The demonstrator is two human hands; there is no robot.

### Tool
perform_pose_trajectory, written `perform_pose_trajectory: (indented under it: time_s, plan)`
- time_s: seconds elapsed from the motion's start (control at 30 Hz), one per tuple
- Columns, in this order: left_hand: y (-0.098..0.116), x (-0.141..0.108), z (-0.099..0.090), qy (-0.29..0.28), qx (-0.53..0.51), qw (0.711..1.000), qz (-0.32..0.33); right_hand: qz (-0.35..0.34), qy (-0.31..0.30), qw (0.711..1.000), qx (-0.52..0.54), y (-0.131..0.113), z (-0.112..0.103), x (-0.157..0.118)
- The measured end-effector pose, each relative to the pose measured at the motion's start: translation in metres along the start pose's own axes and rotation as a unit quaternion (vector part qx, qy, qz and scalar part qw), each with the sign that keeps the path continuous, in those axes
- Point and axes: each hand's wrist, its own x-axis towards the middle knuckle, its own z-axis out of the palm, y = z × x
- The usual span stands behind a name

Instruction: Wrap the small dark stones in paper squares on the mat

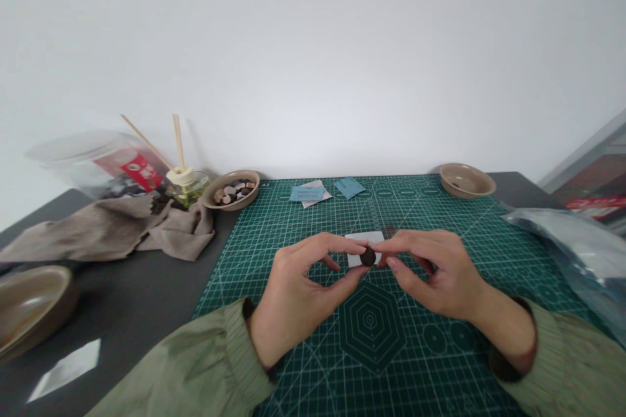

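Note:
Between the thumb and index finger of my left hand (pixel 310 287) is a small dark round piece (pixel 368 257). My right hand (pixel 437 270) is beside it, its index fingertip at the piece's upper right edge and its thumb apart from the index finger. Whether the right fingers hold anything of their own is too small to tell. Behind the fingertips lies a white paper square (pixel 356 240) on the green cutting mat (pixel 303 365), partly covered by the hands. A small brownish item (pixel 390 230) shows just behind my right index finger.
Blue packets (pixel 307 193) lie at the mat's back. A bowl of round pieces (pixel 208 199) is back left, another bowl (pixel 467 181) back right. Cloth (pixel 107 228), a diffuser bottle (pixel 188 187) and a jar stand left; a plastic bag (pixel 572 241) lies right.

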Motion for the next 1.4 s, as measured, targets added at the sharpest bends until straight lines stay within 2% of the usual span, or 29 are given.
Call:
perform_pose_trajectory:
  time_s: [0.17, 0.27, 0.37, 0.5, 0.77, 1.1, 1.23, 1.4]
  plan:
    - [0.0029, 0.0033, -0.0006, 0.002, -0.005, 1.000, 0.015, 0.035, -0.015, 0.999, 0.014, 0.0005, 0.0022, 0.0014]
    - [0.0028, 0.0046, 0.0001, -0.013, -0.023, 0.999, 0.025, 0.088, -0.032, 0.995, 0.043, -0.0003, 0.0030, 0.0034]
    - [0.0000, 0.0033, 0.0010, -0.023, -0.016, 0.999, 0.030, 0.149, -0.076, 0.983, 0.074, -0.0004, 0.0036, 0.0046]
    - [-0.0034, 0.0009, 0.0012, -0.025, -0.011, 0.999, 0.035, 0.195, -0.103, 0.970, 0.103, 0.0006, 0.0045, 0.0053]
    - [-0.0038, 0.0027, 0.0017, -0.014, -0.020, 0.999, 0.024, 0.233, -0.098, 0.957, 0.144, 0.0003, 0.0038, 0.0058]
    - [-0.0022, 0.0014, 0.0007, -0.026, -0.015, 0.999, 0.043, 0.246, -0.134, 0.943, 0.178, 0.0015, 0.0059, 0.0067]
    - [-0.0045, 0.0010, 0.0021, -0.020, -0.011, 0.999, 0.049, 0.272, -0.143, 0.927, 0.214, 0.0006, 0.0077, 0.0061]
    - [-0.0050, 0.0014, 0.0027, -0.015, -0.010, 0.999, 0.048, 0.269, -0.154, 0.901, 0.304, -0.0006, 0.0050, 0.0075]
